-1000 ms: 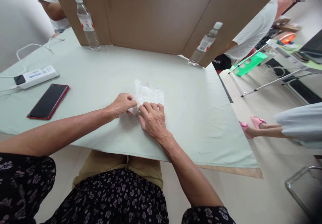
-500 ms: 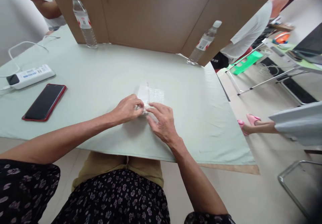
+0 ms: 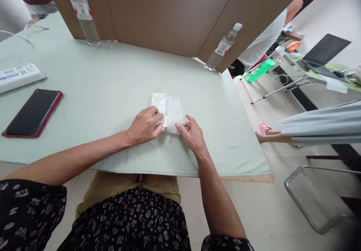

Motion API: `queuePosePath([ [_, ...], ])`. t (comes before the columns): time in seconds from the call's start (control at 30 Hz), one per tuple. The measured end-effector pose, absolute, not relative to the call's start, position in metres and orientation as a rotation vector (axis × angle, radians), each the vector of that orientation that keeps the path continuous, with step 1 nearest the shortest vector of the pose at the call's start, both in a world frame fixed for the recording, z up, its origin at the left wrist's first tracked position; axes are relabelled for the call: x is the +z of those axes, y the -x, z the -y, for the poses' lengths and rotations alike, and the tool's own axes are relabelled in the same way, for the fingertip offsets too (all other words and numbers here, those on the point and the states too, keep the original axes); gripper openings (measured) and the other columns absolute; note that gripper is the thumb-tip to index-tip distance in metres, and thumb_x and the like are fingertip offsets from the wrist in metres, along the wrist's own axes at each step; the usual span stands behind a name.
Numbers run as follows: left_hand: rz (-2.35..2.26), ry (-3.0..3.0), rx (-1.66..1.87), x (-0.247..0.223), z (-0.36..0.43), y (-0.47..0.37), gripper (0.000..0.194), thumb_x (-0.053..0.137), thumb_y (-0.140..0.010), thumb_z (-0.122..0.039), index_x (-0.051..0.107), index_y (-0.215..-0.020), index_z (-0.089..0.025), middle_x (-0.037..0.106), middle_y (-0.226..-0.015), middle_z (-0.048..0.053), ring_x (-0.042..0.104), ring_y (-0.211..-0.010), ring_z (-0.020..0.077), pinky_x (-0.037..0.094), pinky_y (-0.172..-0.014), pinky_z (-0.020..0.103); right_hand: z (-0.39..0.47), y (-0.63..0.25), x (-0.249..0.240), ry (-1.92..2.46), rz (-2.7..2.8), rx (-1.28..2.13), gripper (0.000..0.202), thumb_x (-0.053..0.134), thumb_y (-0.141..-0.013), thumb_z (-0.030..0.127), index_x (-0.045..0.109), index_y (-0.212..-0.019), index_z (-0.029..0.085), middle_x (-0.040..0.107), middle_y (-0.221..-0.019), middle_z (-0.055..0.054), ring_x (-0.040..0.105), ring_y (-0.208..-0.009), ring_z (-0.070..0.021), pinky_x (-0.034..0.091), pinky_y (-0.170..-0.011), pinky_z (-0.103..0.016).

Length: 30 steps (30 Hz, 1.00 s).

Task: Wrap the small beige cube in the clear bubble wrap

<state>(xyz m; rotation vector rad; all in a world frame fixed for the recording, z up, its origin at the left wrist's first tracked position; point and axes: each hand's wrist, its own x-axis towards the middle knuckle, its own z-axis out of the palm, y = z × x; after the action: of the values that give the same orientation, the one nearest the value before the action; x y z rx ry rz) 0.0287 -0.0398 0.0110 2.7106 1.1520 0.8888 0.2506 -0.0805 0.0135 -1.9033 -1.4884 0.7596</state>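
A small piece of clear bubble wrap [image 3: 172, 108] lies on the pale green tablecloth in front of me, with a seam or fold down its middle. My left hand [image 3: 146, 125] grips its near left edge, the fingers curled and pressed together. At the near right edge my right hand [image 3: 192, 132] holds the film between thumb and fingers. Whether anything lies inside the wrap I cannot tell; its near part is partly hidden by my fingers.
A phone in a red case [image 3: 33, 112] and a white power strip [image 3: 21, 77] lie at the left. Water bottles [image 3: 86, 21] [image 3: 221, 52] stand before a cardboard partition [image 3: 169, 18]. Other people are beyond it and at the right, near a laptop [image 3: 324, 53] and a metal-framed chair [image 3: 299, 198].
My hands have moved apart, the right one shifting rightward along the bubble wrap's near edge. More of the wrap shows, spread flatter. The view has turned slightly to the right.
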Motion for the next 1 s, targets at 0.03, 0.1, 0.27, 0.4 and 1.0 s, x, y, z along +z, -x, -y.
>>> queuePosePath([
  [0.03, -1.139, -2.732, 0.907, 0.009, 0.038, -0.029, 0.021, 0.052, -0.092, -0.024, 0.069, -0.099, -0.013, 0.063, -0.096, 0.012, 0.058, -0.083, 0.0227, 0.051, -0.077, 0.037, 0.076, -0.248, 0.012, 1.889, 1.473, 0.770, 0.085, 0.067, -0.078, 0.065, 0.051, -0.145, 0.015, 0.074, -0.106, -0.011, 0.067, -0.082, -0.0243, 0.053, -0.087, -0.045],
  [0.1, -1.121, -2.740, 0.983, 0.004, 0.037, -0.029, 0.022, 0.052, -0.091, -0.025, 0.069, -0.099, -0.014, 0.064, -0.096, 0.012, 0.057, -0.082, 0.0225, 0.051, -0.076, 0.037, 0.070, -0.244, 0.010, 1.844, 1.435, 0.787, 0.088, 0.071, -0.075, 0.063, 0.049, -0.145, 0.014, 0.073, -0.112, -0.014, 0.068, -0.092, -0.0275, 0.053, -0.089, -0.045],
  [0.27, -1.099, -2.696, 1.132, -0.004, 0.037, -0.028, 0.022, 0.055, -0.091, -0.026, 0.071, -0.101, -0.014, 0.063, -0.097, 0.011, 0.055, -0.079, 0.0209, 0.049, -0.074, 0.035, 0.063, -0.235, 0.000, 1.710, 1.379, 0.857, 0.086, 0.073, -0.073, 0.048, 0.043, -0.147, 0.015, 0.073, -0.093, -0.008, 0.066, -0.081, -0.0250, 0.053, -0.077, -0.040],
  [0.4, -1.095, -2.689, 1.136, -0.005, 0.037, -0.029, 0.022, 0.056, -0.091, -0.028, 0.071, -0.101, -0.014, 0.064, -0.096, 0.010, 0.056, -0.080, 0.0213, 0.049, -0.074, 0.035, 0.063, -0.226, -0.001, 1.757, 1.450, 0.750, 0.080, 0.068, -0.074, 0.039, 0.044, -0.146, 0.014, 0.059, -0.067, 0.005, 0.055, -0.063, -0.0184, 0.045, -0.064, -0.032],
  [1.0, -1.107, -2.567, 1.007, 0.000, 0.036, -0.035, 0.017, 0.055, -0.090, -0.023, 0.070, -0.092, -0.015, 0.059, -0.093, 0.010, 0.055, -0.082, 0.0203, 0.050, -0.073, 0.032, 0.066, -0.197, 0.016, 1.560, 1.353, 0.764, 0.070, 0.067, -0.082, 0.038, 0.049, -0.145, 0.015, 0.066, -0.074, 0.004, 0.060, -0.066, -0.0133, 0.052, -0.071, -0.033],
])
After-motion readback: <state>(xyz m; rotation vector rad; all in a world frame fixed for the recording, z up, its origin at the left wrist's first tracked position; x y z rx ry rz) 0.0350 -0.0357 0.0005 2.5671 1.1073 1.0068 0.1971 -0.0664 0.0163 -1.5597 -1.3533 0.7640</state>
